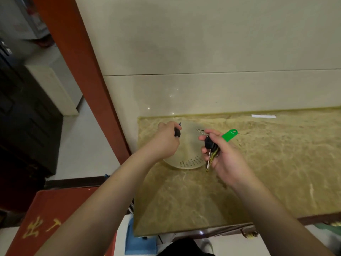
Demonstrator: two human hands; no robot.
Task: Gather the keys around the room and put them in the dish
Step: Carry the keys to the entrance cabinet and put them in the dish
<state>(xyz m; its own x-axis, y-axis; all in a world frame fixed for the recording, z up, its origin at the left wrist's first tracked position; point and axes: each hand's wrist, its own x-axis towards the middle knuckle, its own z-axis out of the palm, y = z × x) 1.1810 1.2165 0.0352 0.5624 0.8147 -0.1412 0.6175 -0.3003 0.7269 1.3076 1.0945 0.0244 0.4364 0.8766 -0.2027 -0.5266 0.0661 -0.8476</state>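
Pale round translucent dish (186,159) is set near the left end of the yellow-green marbled stone worktop (267,163); contents cannot be told. Left hand (166,139), over the dish, is closed on a black-headed key (177,133). Right hand (224,156), at the dish's right rim, has fingers (203,137) wrapped round a bunch of keys with a green plastic tag (211,146).

Table (267,163): a yellow-green marbled top was set against a pale wall.
Dish (190,145): a pale round dish was placed near the table's left edge.
Left hand (167,140): its grip was closed on a black key (177,133), held over the dish.
Right hand (224,154): a bunch of keys (210,148) with a green tag (229,134) was clasped at the dish's right rim.
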